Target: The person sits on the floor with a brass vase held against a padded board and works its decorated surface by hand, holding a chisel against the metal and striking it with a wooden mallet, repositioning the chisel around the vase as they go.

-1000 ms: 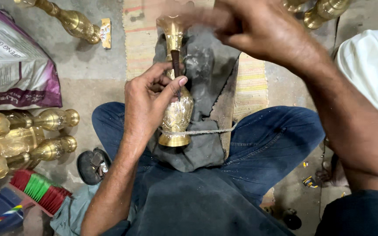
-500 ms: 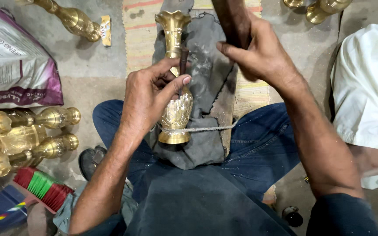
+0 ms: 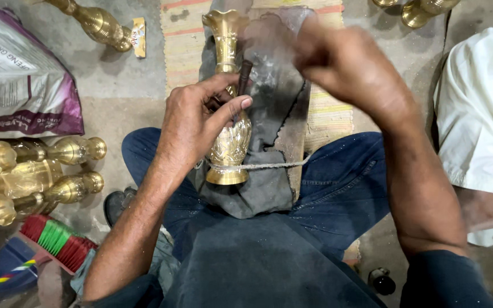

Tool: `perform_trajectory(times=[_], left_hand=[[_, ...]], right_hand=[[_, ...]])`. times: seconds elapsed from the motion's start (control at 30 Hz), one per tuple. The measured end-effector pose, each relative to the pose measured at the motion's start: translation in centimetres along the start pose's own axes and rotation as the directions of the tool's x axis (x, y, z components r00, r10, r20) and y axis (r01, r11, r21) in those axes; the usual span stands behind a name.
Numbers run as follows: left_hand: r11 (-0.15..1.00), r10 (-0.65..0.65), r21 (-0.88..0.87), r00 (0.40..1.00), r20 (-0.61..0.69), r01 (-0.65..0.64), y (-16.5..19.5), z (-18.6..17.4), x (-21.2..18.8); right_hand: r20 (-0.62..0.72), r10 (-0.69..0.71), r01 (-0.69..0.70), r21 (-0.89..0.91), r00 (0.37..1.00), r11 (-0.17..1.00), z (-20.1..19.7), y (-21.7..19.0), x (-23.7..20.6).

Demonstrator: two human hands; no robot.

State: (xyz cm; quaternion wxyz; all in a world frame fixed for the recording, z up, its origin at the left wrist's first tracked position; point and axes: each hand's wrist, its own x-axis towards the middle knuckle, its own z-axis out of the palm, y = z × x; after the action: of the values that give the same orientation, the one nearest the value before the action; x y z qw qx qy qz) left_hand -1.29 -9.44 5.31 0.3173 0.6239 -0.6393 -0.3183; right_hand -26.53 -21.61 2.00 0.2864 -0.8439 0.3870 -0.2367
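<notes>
The left hand (image 3: 198, 122) grips a slim dark punch-like tool (image 3: 242, 77), fingers and thumb closed round its shank, and holds its lower end against the shoulder of a brass vase (image 3: 229, 114). The tool stands nearly upright, its blunt head showing above the fingers. The vase lies lengthwise directly under this hand, on a dark grey cloth (image 3: 269, 148) draped over the person's lap, its flared mouth pointing away from the body and its round foot towards the waist. A cord (image 3: 263, 166) crosses the vase just above the foot and runs onto the cloth to the right. The right hand (image 3: 352, 71) is raised above and to the right of the vase, clear of it and of the tool; it is blurred, so it cannot be told whether its fingers are curled round anything. The two hands are apart, with the vase's neck and the upper cloth between them. The person sits in blue jeans (image 3: 343, 188) on a striped mat (image 3: 326, 108) over a concrete floor. Off to the left lie several more brass vases (image 3: 35, 171), a printed sack (image 3: 21, 74) and a brush with red and green bristles (image 3: 58, 239); another brass piece (image 3: 95, 23) lies at the top left. White fabric (image 3: 480, 114) fills the right edge.
</notes>
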Motion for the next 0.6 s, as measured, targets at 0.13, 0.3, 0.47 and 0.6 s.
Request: perform_trajectory(times=[0.13, 0.3, 0.47, 0.6], left_hand=[[0.998, -0.013, 0.069, 0.999, 0.046, 0.01, -0.3, 0.1, 0.2], [0.992, 0.054, 0.117, 0.998, 0.028, -0.057, -0.3, 0.1, 0.1], [0.994, 0.052, 0.1, 0.998, 0.022, -0.054, 0.0, 0.1, -0.4], [0.991, 0.124, 0.049, 0.992, 0.015, -0.125, 0.2, 0.1, -0.6]], right_hand=[[-0.027, 0.004, -0.006, -0.058, 1.0, 0.998, 0.5, -0.1, 0.0], [-0.048, -0.154, 0.142, -0.193, 0.987, 0.971, 1.0, 0.3, -0.4], [-0.017, -0.249, 0.24, -0.2, 0.968, 0.95, 1.2, 0.6, -1.0], [-0.08, -0.128, 0.138, 0.128, 0.989, 0.982, 0.7, 0.1, -1.2]])
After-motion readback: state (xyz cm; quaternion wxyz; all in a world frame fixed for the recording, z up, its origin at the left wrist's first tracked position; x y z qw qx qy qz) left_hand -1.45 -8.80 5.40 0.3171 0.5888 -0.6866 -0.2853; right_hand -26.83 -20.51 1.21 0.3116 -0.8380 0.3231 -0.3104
